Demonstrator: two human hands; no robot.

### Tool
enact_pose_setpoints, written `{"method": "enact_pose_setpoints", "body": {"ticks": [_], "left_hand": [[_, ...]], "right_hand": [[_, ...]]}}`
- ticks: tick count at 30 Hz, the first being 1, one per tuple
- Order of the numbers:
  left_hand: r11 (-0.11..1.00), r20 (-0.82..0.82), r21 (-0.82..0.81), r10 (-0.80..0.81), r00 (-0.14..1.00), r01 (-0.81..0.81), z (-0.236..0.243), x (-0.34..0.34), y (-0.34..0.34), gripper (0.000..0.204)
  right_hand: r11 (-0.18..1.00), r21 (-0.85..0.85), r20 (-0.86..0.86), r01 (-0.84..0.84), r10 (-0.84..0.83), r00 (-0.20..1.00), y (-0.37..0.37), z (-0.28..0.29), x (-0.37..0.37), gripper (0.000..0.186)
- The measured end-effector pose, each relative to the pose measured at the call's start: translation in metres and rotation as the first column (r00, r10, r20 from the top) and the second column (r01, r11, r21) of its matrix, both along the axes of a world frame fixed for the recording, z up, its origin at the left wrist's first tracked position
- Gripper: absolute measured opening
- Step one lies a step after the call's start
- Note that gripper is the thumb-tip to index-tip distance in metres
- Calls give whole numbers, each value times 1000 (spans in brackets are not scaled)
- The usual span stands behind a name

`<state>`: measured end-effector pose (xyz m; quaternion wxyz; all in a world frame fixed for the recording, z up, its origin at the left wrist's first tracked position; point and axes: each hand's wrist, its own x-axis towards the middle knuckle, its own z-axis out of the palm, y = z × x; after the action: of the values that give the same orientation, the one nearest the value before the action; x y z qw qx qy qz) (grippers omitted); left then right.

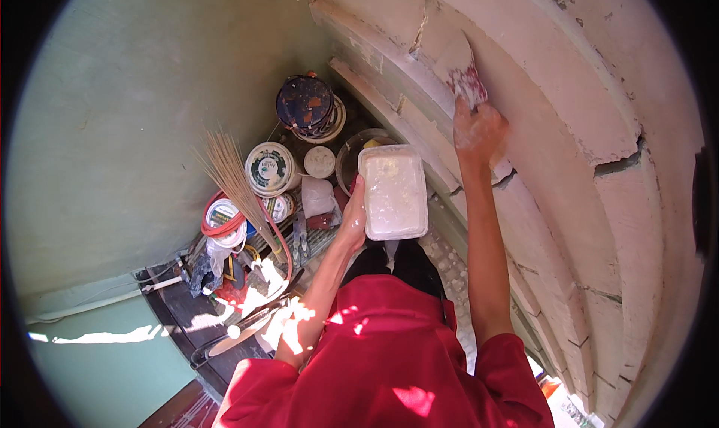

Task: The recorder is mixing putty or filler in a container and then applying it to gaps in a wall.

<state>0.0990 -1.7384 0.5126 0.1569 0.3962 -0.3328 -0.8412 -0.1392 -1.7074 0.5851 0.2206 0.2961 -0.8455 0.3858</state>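
Pale green wall [135, 128] on your left meets a stepped, cream-coloured moulding [569, 128] that curves up on your right, its plaster cracked and flaking in places. Your right hand [479, 132] is raised against the moulding, fingers clamped on a wide brush [466, 74] whose bristles press flat to one of its bands. Your left hand [353, 218] grips the near left edge of a white rectangular tub [393, 190] filled with thick pale paste, held level in front of your red shirt [389, 360]. Both hands are well apart. Below the tub, on the floor at the foot of the green wall, stand several round paint tins [269, 168], a dark paint-spattered bucket [305, 104], a straw broom [232, 177] and a coil of red hose [225, 226].
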Motion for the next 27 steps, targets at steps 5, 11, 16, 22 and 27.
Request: {"method": "enact_pose_setpoints", "body": {"ticks": [5, 11, 16, 22, 27], "left_hand": [[1000, -19, -24, 14, 1000, -14, -8, 1, -1, 72], [1000, -8, 9, -6, 1000, 6, -14, -2, -3, 71], [1000, -8, 18, 5, 1000, -5, -14, 0, -3, 71], [1000, -5, -12, 18, 1000, -18, -6, 3, -3, 73], [1000, 8, 6, -3, 1000, 3, -7, 0, -3, 74]], "right_hand": [[949, -250, -217, -194, 140, 966, -2, 13, 6, 24], [989, -71, -79, -129, 124, 989, -38, 19, -9, 24], [986, -138, -82, -93, 82, 993, -6, 10, -3, 23], [994, -101, 54, -43, 48, 997, 33, 22, 15, 22], [982, -113, -6, -153, 153, 988, -5, 21, -6, 21]]}}
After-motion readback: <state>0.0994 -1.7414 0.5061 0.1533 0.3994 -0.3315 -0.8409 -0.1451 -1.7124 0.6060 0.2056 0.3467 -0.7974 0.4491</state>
